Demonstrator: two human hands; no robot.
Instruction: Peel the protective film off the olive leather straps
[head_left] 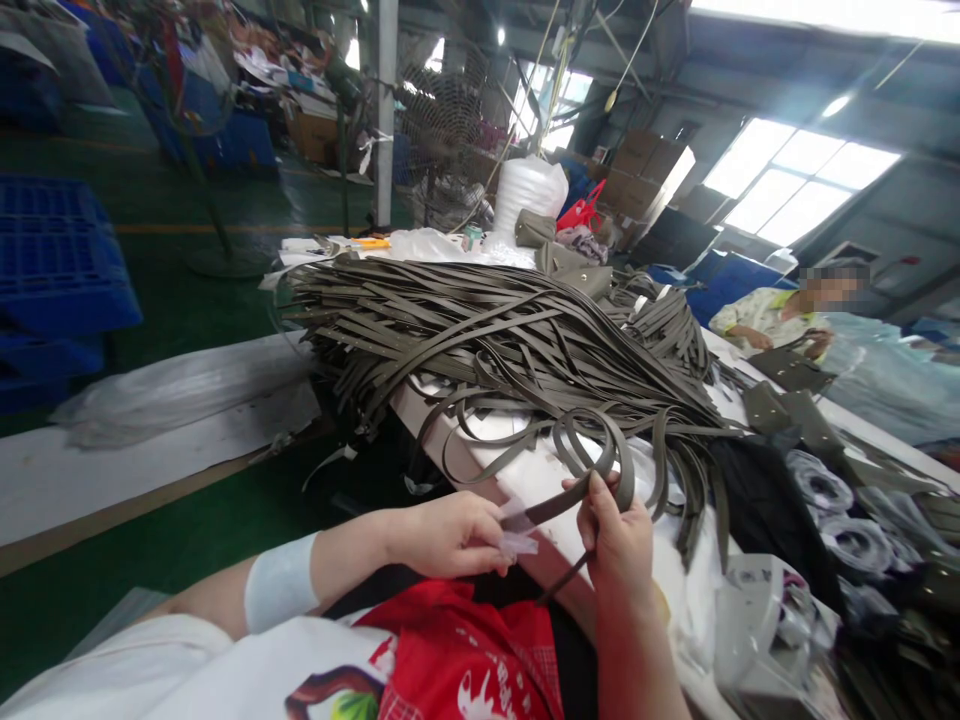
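My right hand (621, 535) is closed on a dark olive-grey strap (555, 503), thumb on top, with loops of it standing above the fingers. One strap end hangs below that hand toward my lap. My left hand (461, 535) pinches a thin, whitish see-through plastic piece (519, 541) at the strap's other end. Whether the plastic wraps the strap or only lies against it, I cannot tell. Just beyond both hands, a large heap of similar straps (480, 320) covers much of the white table (517, 455), some curling over its near edge.
At the right, another person (776, 315) handles dark flat pieces. Rolled white coils (855, 540) and a white plastic container (757, 610) stand near my right arm. A foam roll (529, 190) is at the back. Blue crates (60, 250) and a fan stand left.
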